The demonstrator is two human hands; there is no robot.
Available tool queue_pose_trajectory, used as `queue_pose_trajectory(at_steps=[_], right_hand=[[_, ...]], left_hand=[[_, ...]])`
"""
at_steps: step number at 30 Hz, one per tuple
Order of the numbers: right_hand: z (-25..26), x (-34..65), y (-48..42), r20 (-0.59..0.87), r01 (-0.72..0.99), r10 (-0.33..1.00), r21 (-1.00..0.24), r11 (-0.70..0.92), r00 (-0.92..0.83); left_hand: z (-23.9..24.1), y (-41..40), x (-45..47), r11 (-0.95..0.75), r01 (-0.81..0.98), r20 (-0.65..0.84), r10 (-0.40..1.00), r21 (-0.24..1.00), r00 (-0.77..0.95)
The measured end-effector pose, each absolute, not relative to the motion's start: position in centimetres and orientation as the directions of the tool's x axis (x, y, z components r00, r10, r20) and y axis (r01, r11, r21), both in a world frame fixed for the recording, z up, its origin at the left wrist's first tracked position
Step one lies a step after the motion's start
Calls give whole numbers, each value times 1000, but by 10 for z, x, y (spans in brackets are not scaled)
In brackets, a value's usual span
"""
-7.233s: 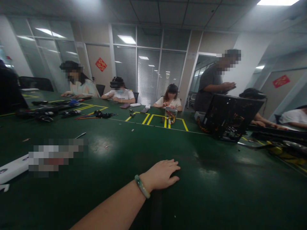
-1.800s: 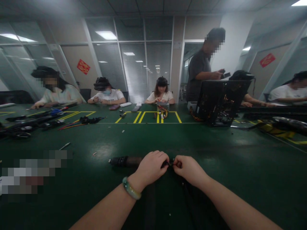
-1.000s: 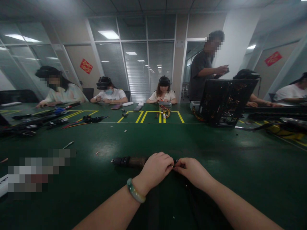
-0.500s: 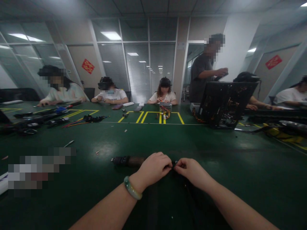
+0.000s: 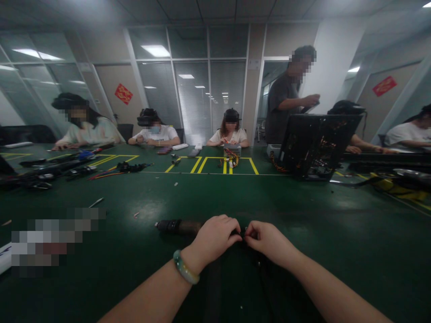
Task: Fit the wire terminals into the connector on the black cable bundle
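Observation:
A dark cylindrical tool with a brownish middle section and a small metal tip, resembling an electric screwdriver, lies on the green table. My left hand, with a jade-coloured bangle on its wrist, covers the tool's right end. Its thumb and fingers are curled in a pinch around something small and dark. Close beside it, my right hand is also pinched, its fingertips almost meeting the left ones. What the fingertips hold is too small and dark to name. Below the right hand, a dark strand runs toward me, barely visible.
A blurred white object lies at left, near a thin rod. Dark cables sit farther back. A black computer case stands at right. Several people work across the green table; a standing person is behind the case.
My fingertips have shifted slightly, with a little more gap showing inside the left pinch. Both hands stay in nearly the same place, and the tool has barely moved.

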State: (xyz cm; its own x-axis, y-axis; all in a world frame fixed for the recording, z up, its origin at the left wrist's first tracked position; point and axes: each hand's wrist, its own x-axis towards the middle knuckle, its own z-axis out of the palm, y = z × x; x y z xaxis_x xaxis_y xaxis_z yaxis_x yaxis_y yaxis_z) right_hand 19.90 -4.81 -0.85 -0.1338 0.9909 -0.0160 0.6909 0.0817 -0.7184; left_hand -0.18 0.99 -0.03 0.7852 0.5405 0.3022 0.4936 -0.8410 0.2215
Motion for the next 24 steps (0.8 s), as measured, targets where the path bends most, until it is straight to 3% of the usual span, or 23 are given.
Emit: queue_pose_trajectory(at_steps=[13,24], right_hand=[[-11,198,-48,35,721,990,-682,125,-139],[-7,196,-50,19,679,988,-725,118,-151]], left_hand=[[3,11,-6,-891,396,330,451,224,829],[0,11,-5,-888,409,337,459,212,822]])
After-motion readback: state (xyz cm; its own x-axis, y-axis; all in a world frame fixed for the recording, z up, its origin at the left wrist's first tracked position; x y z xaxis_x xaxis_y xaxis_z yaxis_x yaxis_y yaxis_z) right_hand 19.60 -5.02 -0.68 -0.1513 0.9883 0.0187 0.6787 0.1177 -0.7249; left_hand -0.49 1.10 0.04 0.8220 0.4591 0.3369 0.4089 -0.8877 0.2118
